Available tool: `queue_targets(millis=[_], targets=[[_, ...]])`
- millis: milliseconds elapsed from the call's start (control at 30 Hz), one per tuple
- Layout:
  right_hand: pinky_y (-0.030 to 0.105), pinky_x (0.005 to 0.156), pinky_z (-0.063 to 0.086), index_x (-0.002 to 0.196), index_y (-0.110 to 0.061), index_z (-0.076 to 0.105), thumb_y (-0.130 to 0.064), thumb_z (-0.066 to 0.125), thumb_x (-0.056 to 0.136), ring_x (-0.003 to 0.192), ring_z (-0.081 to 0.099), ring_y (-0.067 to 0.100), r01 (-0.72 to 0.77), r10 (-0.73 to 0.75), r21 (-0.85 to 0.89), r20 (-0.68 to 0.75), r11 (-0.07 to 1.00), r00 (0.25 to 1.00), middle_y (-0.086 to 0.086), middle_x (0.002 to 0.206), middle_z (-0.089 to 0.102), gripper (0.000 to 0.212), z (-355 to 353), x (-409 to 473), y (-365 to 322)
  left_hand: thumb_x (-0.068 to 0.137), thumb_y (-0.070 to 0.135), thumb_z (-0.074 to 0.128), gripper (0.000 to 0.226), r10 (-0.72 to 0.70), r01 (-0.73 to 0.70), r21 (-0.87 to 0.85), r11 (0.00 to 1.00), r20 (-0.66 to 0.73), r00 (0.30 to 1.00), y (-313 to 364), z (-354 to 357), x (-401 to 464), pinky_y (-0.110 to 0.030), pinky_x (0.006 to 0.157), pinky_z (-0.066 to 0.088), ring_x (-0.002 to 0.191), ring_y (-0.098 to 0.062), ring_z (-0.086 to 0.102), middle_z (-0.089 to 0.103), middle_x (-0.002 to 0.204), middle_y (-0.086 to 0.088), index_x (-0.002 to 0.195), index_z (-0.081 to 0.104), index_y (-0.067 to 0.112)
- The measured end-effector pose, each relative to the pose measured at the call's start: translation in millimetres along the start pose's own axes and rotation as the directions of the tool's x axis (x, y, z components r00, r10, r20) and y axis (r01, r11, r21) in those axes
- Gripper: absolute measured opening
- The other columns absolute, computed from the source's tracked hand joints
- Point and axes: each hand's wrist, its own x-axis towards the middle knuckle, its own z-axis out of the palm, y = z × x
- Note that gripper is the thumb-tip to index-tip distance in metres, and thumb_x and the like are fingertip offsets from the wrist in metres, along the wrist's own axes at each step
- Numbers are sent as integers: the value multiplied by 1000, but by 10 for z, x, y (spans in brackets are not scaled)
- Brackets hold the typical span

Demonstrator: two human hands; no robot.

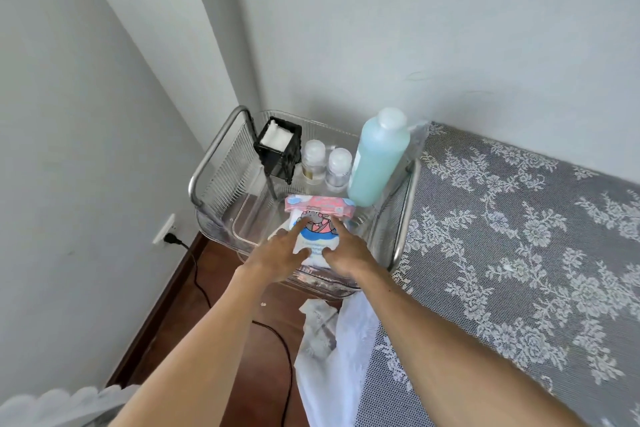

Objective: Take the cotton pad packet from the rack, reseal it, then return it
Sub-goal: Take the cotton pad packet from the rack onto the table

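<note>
The cotton pad packet, white and blue with a pink top strip and a cartoon print, lies in the clear top tray of the rack. My left hand rests on its left side with fingers spread, the forefinger pointing onto the print. My right hand lies on its right side, fingers touching the packet. Neither hand visibly closes around it; the packet's near end is hidden under my hands.
At the tray's back stand a black holder with white pads, two small capped bottles and a tall teal bottle. A lace-covered bed borders the rack's right side. A wall socket with black cable is at left.
</note>
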Motion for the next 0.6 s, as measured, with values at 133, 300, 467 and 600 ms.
queue_targets(millis=[133, 300, 467, 600], targets=[[39, 103, 42, 152, -40, 13, -22, 58, 95, 130, 46, 32, 51, -52, -15, -54, 999, 997, 11, 150, 35, 74, 48, 42, 14, 100, 35, 46, 69, -18, 20, 27, 999, -50, 999, -2, 34, 9, -52, 100, 43, 125, -38, 50, 41, 145, -17, 152, 1, 38], [39, 102, 42, 150, -40, 20, -20, 58, 95, 127, 47, 31, 123, -125, -24, -145, 992, 981, 12, 146, 36, 70, 25, -58, -71, 99, 28, 48, 68, -2, -7, -57, 998, -155, 988, 28, -32, -163, -52, 94, 48, 118, -36, 54, 42, 141, -16, 153, 7, 35], [38, 97, 45, 149, -42, 21, -20, 56, 94, 125, 49, 30, 225, -225, -27, -253, 974, 941, 12, 145, 36, 69, -25, -373, -281, 99, 25, 46, 68, -14, -18, -99, 995, -313, 950, 148, -209, -530, -54, 85, 53, 115, -35, 56, 39, 141, -12, 151, 5, 41], [40, 100, 46, 148, -42, 24, -19, 58, 93, 127, 48, 28, 351, -344, -41, -329, 935, 879, 9, 146, 37, 68, -155, -689, -413, 97, 24, 51, 69, -7, -61, -141, 988, -437, 900, 264, -352, -866, -48, 86, 54, 109, -30, 61, 40, 142, -10, 149, 9, 43]])
